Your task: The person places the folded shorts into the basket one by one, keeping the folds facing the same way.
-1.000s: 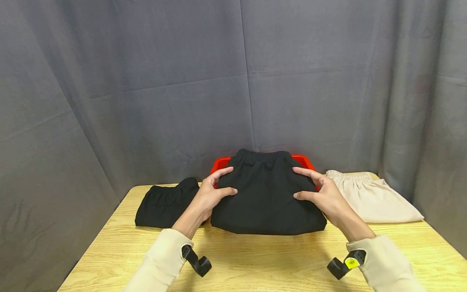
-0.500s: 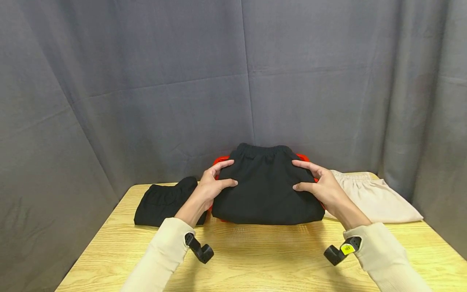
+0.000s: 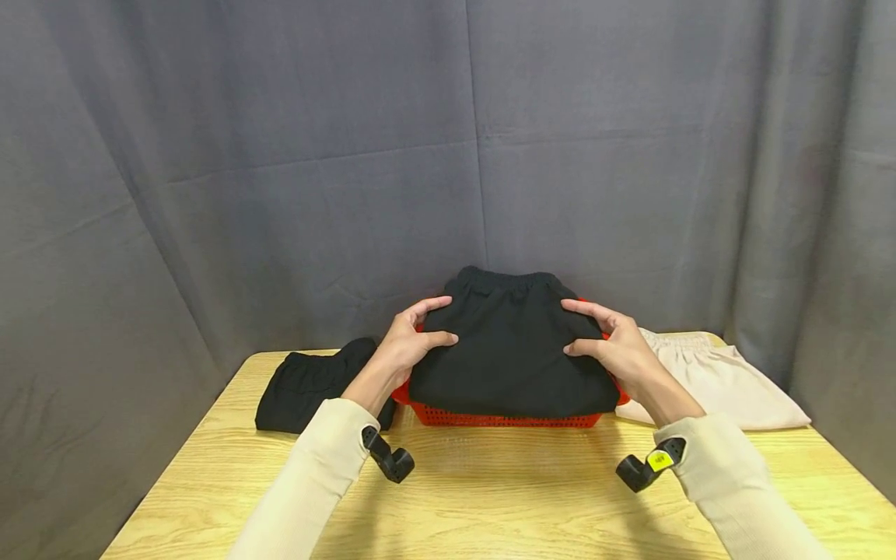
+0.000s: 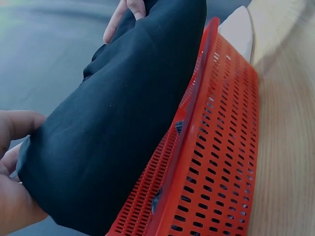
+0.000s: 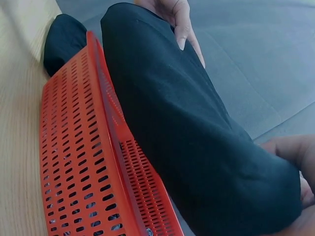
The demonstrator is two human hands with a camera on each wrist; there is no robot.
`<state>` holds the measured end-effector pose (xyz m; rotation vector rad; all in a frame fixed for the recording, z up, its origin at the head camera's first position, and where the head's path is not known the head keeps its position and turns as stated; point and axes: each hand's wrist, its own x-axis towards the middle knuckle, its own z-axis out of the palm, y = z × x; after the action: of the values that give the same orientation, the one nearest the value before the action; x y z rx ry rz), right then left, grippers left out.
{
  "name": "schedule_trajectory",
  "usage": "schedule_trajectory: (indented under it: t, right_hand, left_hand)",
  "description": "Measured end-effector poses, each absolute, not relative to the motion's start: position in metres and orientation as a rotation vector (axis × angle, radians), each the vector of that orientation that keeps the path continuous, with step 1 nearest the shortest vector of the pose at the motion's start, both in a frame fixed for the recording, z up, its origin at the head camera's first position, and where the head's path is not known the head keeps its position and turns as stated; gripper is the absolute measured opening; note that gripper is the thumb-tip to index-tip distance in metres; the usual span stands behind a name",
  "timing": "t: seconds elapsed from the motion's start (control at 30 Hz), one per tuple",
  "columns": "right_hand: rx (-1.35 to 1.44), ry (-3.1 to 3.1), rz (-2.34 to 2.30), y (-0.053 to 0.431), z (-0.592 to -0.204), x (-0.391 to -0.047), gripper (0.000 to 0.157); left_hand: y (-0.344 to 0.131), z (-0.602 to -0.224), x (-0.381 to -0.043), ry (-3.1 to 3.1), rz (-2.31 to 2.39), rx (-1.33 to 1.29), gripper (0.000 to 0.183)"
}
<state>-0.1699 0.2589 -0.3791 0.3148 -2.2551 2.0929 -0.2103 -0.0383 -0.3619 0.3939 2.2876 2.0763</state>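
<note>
Folded black pants (image 3: pixel 514 350) with a gathered elastic waistband hang above a red slotted basket (image 3: pixel 507 421). My left hand (image 3: pixel 408 342) grips their left side, thumb on top, other fingers partly underneath. On the opposite side my right hand (image 3: pixel 616 346) holds them the same way. Both wrist views show the pants (image 4: pixel 113 108) bulging at the fold, over and apart from the basket rim (image 5: pixel 106 113). The pants hide most of the basket's inside; small dark patterned bits (image 4: pixel 156 200) show through it, too little to identify.
Another folded black garment (image 3: pixel 301 393) lies on the wooden table (image 3: pixel 490 498) to the left. To the right lies a folded cream garment (image 3: pixel 728 385) with an elastic waistband. A grey curtain (image 3: pixel 350 194) hangs close behind the basket.
Both hands have moved the black pants forward, away from me, over the basket. The basket's front wall now shows below the pants. Both grips look unchanged.
</note>
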Motion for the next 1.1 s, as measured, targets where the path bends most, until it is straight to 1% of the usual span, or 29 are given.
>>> schedule_trajectory:
  t: [0.73, 1.1]
  right_hand:
    - [0.252, -2.253, 2.135, 0.262, -0.365, -0.197, 0.072]
    - [0.225, -2.287, 2.079, 0.262, -0.367, -0.214, 0.071]
  left_hand:
    - [-0.030, -0.353, -0.238, 2.339, 2.043, 0.361, 0.058]
    - [-0.026, -0.359, -0.249, 2.395, 2.064, 0.329, 0.058]
